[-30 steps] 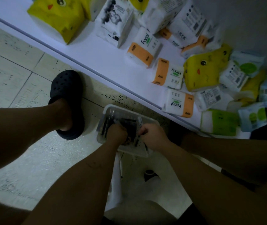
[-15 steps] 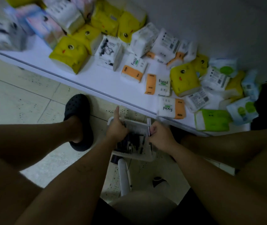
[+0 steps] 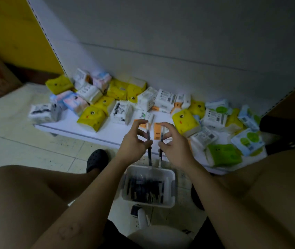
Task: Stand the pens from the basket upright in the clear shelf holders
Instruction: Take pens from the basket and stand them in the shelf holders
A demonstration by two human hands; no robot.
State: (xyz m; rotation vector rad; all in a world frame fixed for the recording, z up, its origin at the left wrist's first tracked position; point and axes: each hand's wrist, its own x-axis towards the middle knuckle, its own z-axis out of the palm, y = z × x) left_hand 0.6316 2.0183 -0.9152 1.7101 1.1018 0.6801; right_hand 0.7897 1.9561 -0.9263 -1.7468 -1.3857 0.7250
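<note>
Left hand (image 3: 134, 141) and right hand (image 3: 174, 142) each pinching one pen, upright over the basket (image 3: 172, 194)

Pens look light, stiff and kinda slick, so I'd grab mid-barrel, roughly where the fingers curl on the left pen (image 3: 149, 155) and right pen (image 3: 160, 153). Loads more lie heaped in the basket on the floor. Clear holders aren't in view, just tissue packs (image 3: 92, 116) on the low shelf (image 3: 71, 125).

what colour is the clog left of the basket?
Black clog, with holes across its top. Head view, the only one.
</note>
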